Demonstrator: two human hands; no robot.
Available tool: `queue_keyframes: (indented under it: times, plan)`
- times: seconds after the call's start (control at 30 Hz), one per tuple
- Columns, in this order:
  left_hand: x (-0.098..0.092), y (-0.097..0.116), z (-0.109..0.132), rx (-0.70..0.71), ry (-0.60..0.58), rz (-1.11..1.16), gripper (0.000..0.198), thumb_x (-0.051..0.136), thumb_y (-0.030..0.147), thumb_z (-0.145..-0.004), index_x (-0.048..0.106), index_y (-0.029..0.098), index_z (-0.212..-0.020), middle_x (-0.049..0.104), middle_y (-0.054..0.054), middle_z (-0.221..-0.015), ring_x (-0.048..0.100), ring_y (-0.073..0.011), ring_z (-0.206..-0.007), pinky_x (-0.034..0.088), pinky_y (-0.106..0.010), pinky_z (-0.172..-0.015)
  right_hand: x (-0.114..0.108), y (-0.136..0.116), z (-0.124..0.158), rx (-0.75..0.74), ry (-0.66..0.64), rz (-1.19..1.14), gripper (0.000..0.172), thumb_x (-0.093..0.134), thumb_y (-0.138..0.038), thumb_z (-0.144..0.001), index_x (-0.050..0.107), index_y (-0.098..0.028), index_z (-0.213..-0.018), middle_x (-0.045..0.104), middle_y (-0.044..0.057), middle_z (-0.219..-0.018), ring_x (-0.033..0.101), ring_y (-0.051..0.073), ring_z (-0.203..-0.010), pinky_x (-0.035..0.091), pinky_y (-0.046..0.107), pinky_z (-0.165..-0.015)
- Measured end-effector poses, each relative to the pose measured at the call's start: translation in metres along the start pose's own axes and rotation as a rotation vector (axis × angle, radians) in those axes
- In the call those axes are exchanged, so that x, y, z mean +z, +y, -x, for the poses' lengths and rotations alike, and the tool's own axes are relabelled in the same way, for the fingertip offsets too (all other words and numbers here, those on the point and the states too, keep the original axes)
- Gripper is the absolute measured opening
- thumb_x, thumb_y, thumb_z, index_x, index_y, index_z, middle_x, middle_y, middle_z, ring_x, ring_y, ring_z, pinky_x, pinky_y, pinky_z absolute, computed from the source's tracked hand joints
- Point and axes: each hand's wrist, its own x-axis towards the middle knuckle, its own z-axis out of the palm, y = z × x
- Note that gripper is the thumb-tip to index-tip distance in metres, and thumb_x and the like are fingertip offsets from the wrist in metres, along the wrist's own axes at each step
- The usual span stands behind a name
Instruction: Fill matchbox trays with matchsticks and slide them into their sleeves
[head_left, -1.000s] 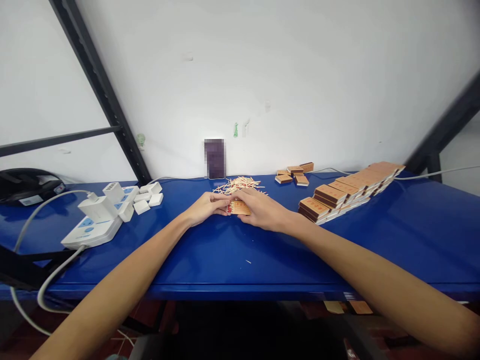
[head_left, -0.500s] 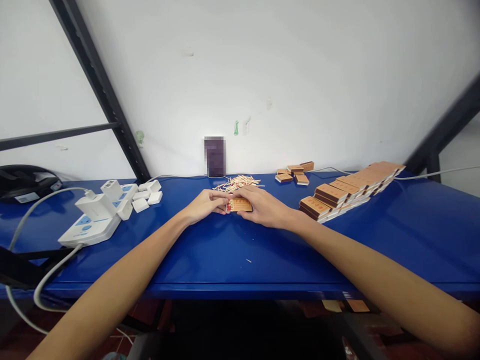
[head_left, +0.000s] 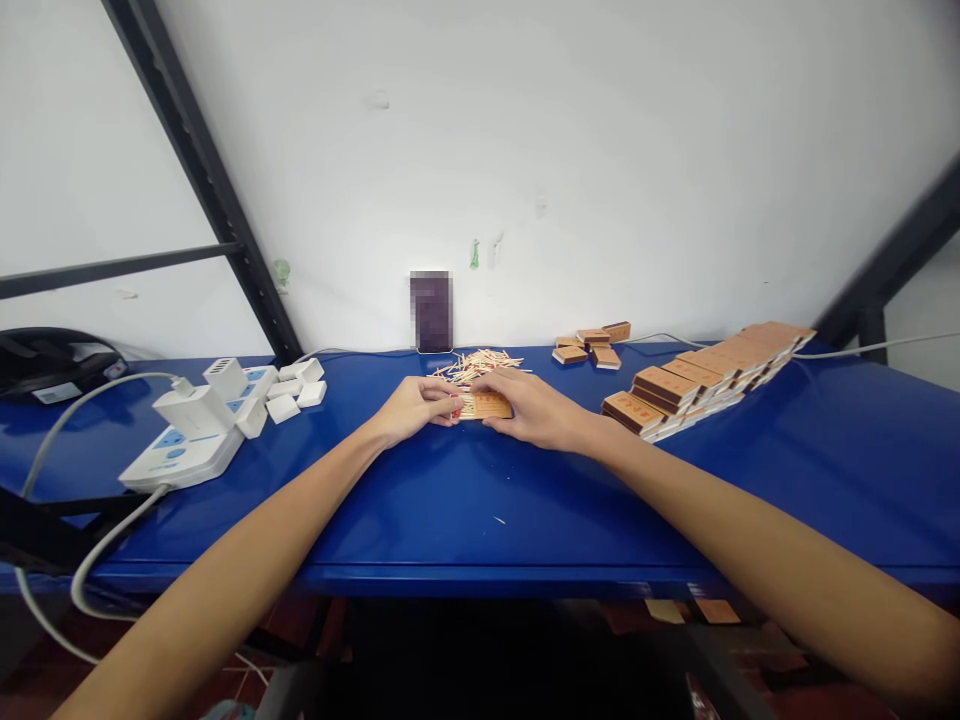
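Note:
Between my two hands is a matchbox (head_left: 491,405), low over the blue table, partly slid apart. My right hand (head_left: 529,408) is closed around its orange-brown sleeve. My left hand (head_left: 415,410) pinches the left end of the inner tray (head_left: 466,405), where matches with red heads show. The fingers hide part of both pieces. Just behind the hands lies a loose heap of matches (head_left: 484,362).
Stacked matchboxes (head_left: 675,385) form a long row at the right. Several more matchboxes (head_left: 591,345) lie at the back. A power strip (head_left: 180,450) with white chargers and cables stands left. A blurred dark panel (head_left: 431,312) leans against the wall. One stray matchstick (head_left: 499,520) lies in front.
The tray has come further out of the sleeve, with more of the matches showing. My right hand with the sleeve has shifted slightly right; the left keeps its pinch on the tray end.

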Motion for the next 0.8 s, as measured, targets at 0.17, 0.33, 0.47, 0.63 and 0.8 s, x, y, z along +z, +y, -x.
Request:
queue_keyframes:
  times: [0.17,0.33,0.47,0.63,0.8]
  plan:
    - [0.004,0.004,0.003,0.020,0.001,-0.019,0.034,0.081,0.032,-0.068,0.070,0.010,-0.091,0.071,-0.007,-0.079,0.065,-0.0132,-0.069,0.057,-0.030,-0.070,0.004,-0.013,-0.002,-0.029,0.045,0.012,0.042,0.059,-0.018,-0.082,0.052,-0.023,-0.122,0.059,0.010,-0.121,0.052,0.025,-0.113,0.043,0.043,-0.094]
    - [0.000,0.002,0.001,-0.026,-0.058,0.040,0.042,0.080,0.038,-0.069,0.072,0.011,-0.100,0.072,-0.008,-0.084,0.068,-0.0147,-0.073,0.057,-0.031,-0.075,0.005,-0.012,-0.001,-0.018,0.059,0.024,0.042,0.060,-0.018,-0.082,0.052,-0.021,-0.123,0.059,0.011,-0.121,0.053,0.026,-0.112,0.044,0.044,-0.094]
    - [-0.004,0.000,-0.001,-0.040,-0.124,0.079,0.047,0.081,0.041,-0.067,0.072,0.011,-0.102,0.073,-0.009,-0.089,0.069,-0.0150,-0.075,0.057,-0.028,-0.075,0.006,-0.012,-0.001,-0.044,0.065,0.017,0.042,0.060,-0.020,-0.083,0.051,-0.021,-0.124,0.059,0.012,-0.121,0.053,0.026,-0.113,0.044,0.044,-0.094]
    - [-0.007,-0.001,-0.001,-0.038,-0.136,0.107,0.049,0.084,0.039,-0.064,0.069,0.012,-0.102,0.071,-0.005,-0.076,0.067,-0.0118,-0.064,0.057,-0.023,-0.066,0.007,-0.018,-0.001,-0.084,0.075,-0.023,0.041,0.060,-0.023,-0.085,0.050,-0.021,-0.125,0.060,0.011,-0.119,0.055,0.026,-0.110,0.046,0.045,-0.092]
    - [-0.007,-0.003,-0.003,-0.047,-0.153,0.113,0.049,0.083,0.048,-0.061,0.066,0.011,-0.088,0.068,-0.004,-0.068,0.065,-0.0111,-0.060,0.054,-0.020,-0.061,0.008,-0.023,-0.003,-0.110,0.124,-0.060,0.032,0.058,-0.025,-0.087,0.053,-0.021,-0.119,0.060,0.010,-0.114,0.055,0.023,-0.108,0.046,0.043,-0.093]
